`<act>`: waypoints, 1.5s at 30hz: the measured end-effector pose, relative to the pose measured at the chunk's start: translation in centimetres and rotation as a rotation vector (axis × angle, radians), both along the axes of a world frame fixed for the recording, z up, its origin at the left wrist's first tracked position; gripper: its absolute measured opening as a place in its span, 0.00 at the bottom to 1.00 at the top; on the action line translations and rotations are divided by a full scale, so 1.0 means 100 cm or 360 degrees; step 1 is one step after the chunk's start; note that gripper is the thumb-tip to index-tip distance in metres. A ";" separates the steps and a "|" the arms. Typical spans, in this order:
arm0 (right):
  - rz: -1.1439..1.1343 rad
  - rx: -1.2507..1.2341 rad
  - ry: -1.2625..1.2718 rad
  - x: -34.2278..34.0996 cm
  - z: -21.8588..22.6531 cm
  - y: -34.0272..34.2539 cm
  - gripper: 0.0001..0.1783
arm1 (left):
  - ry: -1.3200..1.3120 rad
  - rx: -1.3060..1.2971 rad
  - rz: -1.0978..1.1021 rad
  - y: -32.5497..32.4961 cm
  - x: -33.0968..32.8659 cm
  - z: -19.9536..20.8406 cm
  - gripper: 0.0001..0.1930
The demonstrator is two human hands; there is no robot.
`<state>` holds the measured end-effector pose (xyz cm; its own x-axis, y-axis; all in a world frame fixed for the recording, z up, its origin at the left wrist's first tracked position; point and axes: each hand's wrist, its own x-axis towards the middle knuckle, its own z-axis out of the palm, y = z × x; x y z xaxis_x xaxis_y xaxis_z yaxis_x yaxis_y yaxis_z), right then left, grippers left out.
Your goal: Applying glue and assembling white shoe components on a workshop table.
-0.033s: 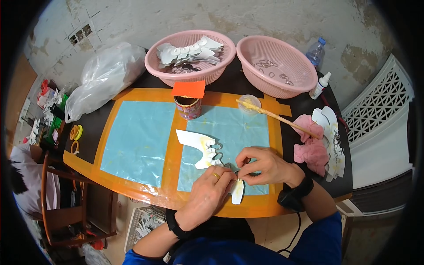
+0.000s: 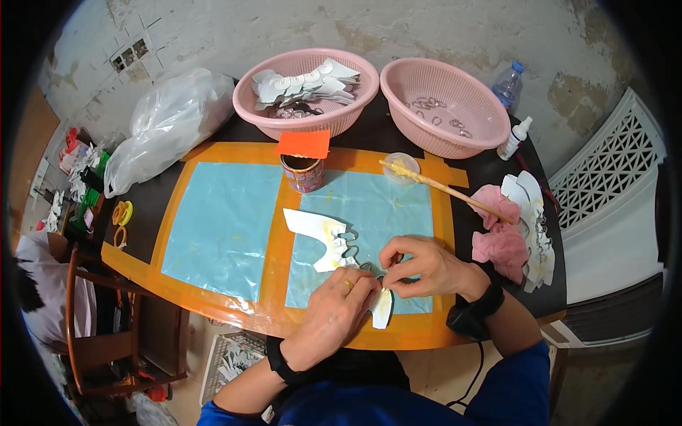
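A curved white sheet piece (image 2: 305, 224) with narrow tabs and yellow glue smears lies on the right-hand blue sheet. Several metal rings (image 2: 350, 250) sit along its tabbed inner edge. My left hand (image 2: 344, 302) is closed over the piece's near part, fingertips pressing down by a ring. From the right, my right hand (image 2: 423, 270) pinches at the same tabbed edge, beside a ring. Whether its fingertips hold a tab or the ring is hidden. The piece's glue-smeared near end (image 2: 381, 309) sticks out below my fingers.
Behind stand a glue tin (image 2: 303, 174), a small tub (image 2: 401, 168) with a glue-coated stick (image 2: 447, 188), and two pink baskets (image 2: 444, 106). Pink cloth (image 2: 501, 245) and finished-looking white pieces (image 2: 540, 241) lie right. Left are tape rolls (image 2: 122, 213) and a plastic bag (image 2: 170, 113).
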<state>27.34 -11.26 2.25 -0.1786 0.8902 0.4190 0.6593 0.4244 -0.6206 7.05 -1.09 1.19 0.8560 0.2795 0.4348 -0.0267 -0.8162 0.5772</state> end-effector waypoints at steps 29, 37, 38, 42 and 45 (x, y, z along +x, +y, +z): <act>-0.0006 0.0203 -0.0424 0.000 0.023 -0.012 0.08 | 0.0093 0.0450 -0.0377 0.006 -0.014 0.008 0.22; 0.0122 -0.0001 -0.0403 -0.001 0.019 -0.019 0.14 | 0.0082 0.0331 -0.0347 0.005 -0.014 0.005 0.21; 0.0120 0.0000 -0.0406 -0.003 0.021 -0.020 0.14 | 0.0079 0.0333 -0.0348 0.005 -0.014 0.005 0.21; -0.0052 -0.0110 -0.0434 -0.010 0.024 -0.028 0.13 | -0.0002 0.0298 -0.0325 0.005 -0.015 0.002 0.21; -0.0113 -0.0141 -0.0429 -0.016 0.026 -0.036 0.13 | -0.0047 0.0309 -0.0289 0.004 -0.015 0.003 0.22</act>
<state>25.73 -14.90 4.84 -0.2090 0.9355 0.2849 0.8317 0.3233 -0.4514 5.52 -0.68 1.54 0.8705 0.0315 0.4911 -0.1973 -0.8919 0.4069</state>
